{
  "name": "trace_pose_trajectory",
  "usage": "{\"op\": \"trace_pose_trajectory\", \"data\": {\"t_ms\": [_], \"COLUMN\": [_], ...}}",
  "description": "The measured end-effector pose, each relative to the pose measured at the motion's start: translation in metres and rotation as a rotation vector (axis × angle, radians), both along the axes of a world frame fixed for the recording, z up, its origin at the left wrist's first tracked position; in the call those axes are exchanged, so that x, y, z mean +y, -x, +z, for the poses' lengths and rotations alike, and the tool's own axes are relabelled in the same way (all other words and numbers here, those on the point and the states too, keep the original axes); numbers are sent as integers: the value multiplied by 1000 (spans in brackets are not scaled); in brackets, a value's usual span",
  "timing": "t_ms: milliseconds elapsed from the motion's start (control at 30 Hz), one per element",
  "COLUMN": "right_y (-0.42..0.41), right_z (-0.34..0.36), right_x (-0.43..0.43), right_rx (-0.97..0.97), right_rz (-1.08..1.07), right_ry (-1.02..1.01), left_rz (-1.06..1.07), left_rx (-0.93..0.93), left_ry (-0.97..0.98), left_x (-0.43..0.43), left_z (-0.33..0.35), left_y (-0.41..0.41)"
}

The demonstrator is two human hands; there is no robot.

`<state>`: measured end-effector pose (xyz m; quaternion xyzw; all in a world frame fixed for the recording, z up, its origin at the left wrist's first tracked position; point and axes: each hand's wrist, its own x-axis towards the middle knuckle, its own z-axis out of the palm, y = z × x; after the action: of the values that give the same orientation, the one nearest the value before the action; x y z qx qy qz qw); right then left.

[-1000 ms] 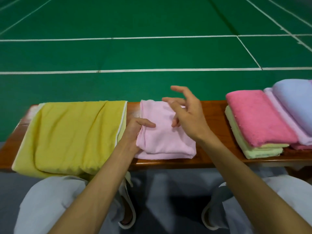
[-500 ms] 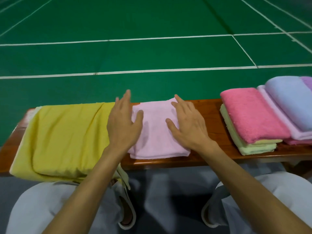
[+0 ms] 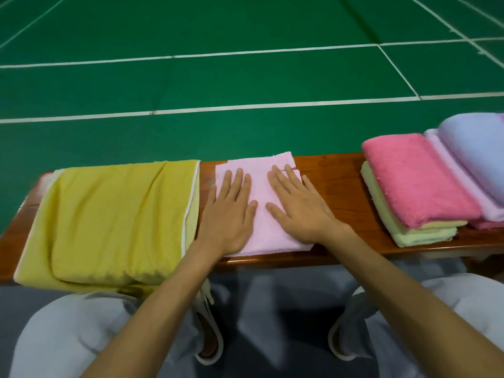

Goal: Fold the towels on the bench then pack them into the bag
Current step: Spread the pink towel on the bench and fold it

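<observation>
A folded light pink towel (image 3: 261, 192) lies in the middle of the wooden bench (image 3: 332, 181). My left hand (image 3: 229, 211) presses flat on its left half, fingers straight. My right hand (image 3: 297, 205) presses flat on its right half, fingers spread. The yellow cloth bag (image 3: 109, 222) lies on the bench to the left, its white-trimmed edge beside my left hand. To the right sits a stack of towels: a hot pink towel (image 3: 417, 178) on a pale green towel (image 3: 414, 236), with a lilac towel (image 3: 477, 154) further right.
The bench's front edge runs just above my knees, and my slippered feet show below it. Beyond the bench is a green sports court floor (image 3: 245, 77) with white lines. A strip of bare wood separates the pink towel from the stack.
My left hand let go of the towel's left edge and both hands came down flat onto the light pink towel, then slid further onto it. The towel now lies flatter.
</observation>
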<state>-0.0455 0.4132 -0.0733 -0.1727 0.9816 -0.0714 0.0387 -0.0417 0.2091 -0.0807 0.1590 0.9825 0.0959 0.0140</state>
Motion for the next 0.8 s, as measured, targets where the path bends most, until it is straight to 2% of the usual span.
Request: {"op": "trace_pose_trajectory", "data": {"t_ms": [133, 400, 533, 600, 667, 800], "right_y": [8, 6, 4, -5, -21, -59], "right_z": [-3, -5, -4, 5, 14, 10], "right_x": [32, 34, 38, 37, 35, 30], "right_rx": [-13, -16, 49, 140, 176, 63], "right_rz": [-94, -99, -103, -46, 67, 258], "right_ry": [9, 22, 180, 288, 308, 105], "left_rz": [34, 37, -25, -122, -236, -369], "left_rx": [-41, -86, -81, -34, -14, -14], "left_ry": [-41, -70, -149, -189, -171, -2], "left_x": [-18, -18, -17, -20, -23, -31], "left_z": [-2, -1, 10, 18, 25, 13], "left_y": [5, 5, -2, -12, -26, -53]}}
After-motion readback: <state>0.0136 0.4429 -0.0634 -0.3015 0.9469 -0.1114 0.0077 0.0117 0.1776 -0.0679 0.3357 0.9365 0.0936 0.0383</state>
